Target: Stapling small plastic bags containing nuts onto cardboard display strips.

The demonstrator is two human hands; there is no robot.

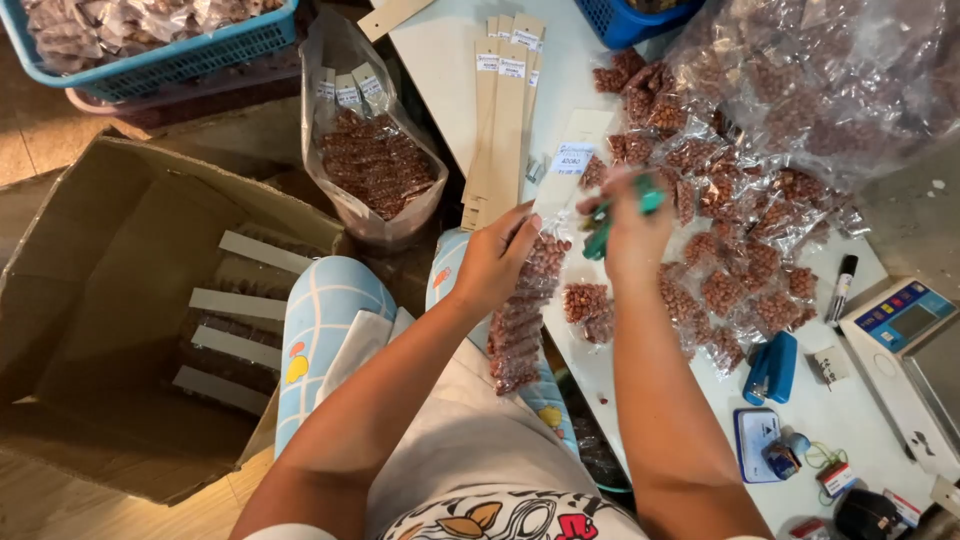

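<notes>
Both forearms reach up from six o'clock, wrists bent in over the white table's point(450, 60) edge. The left hand point(495, 260) pinches a cardboard strip point(565, 175) hung with small peanut packets point(520, 320), which dangle toward six o'clock. At three o'clock of it, the right hand point(635, 225) is clenched round a green stapler point(600, 235).

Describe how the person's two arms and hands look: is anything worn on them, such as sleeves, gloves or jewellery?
Both arms are bare from the upper arm down to the hands; no long sleeves, gloves, watch or bracelet show. The left hand and the right hand are uncovered, and I can make out no rings, though the fingers are partly blurred. Only a pale sleeve edge appears near the left shoulder, at the picture's bottom.
</notes>
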